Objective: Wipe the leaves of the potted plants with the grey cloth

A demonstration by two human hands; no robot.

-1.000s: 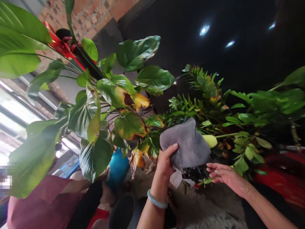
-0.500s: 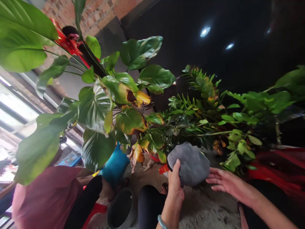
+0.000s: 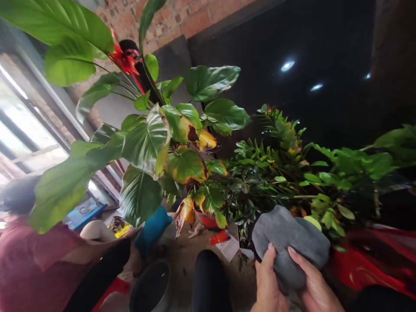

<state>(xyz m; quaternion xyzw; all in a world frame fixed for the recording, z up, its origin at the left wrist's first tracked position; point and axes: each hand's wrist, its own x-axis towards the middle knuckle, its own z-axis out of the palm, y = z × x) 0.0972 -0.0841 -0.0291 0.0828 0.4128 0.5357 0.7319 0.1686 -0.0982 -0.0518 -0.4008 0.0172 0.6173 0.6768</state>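
A soft, grey, rounded plush-like piece [image 3: 292, 240] with a dark edge on its left is in front of the plants at the lower right. I cannot tell what kind of thing it is. My left hand [image 3: 268, 281] grips its lower left side, thumb on the grey face and fingers hidden behind. On its lower right side my right hand [image 3: 316, 279] also holds it, thumb pressed on the face. A yellow-green rounded patch [image 3: 312, 222] shows at its upper right edge; whether it belongs to the piece is unclear.
A large leafy plant [image 3: 139, 143] fills the left and middle, with bushier plants [image 3: 279, 169] behind the grey piece. A dark bucket [image 3: 151, 286] stands on the floor beside a seated person in a pink shirt [image 3: 29, 264]. Red material [image 3: 373, 255] lies at right.
My right hand has come from beside the grey piece to grip it together with my left. The piece has shifted right and lower in view, while the camera view has turned.
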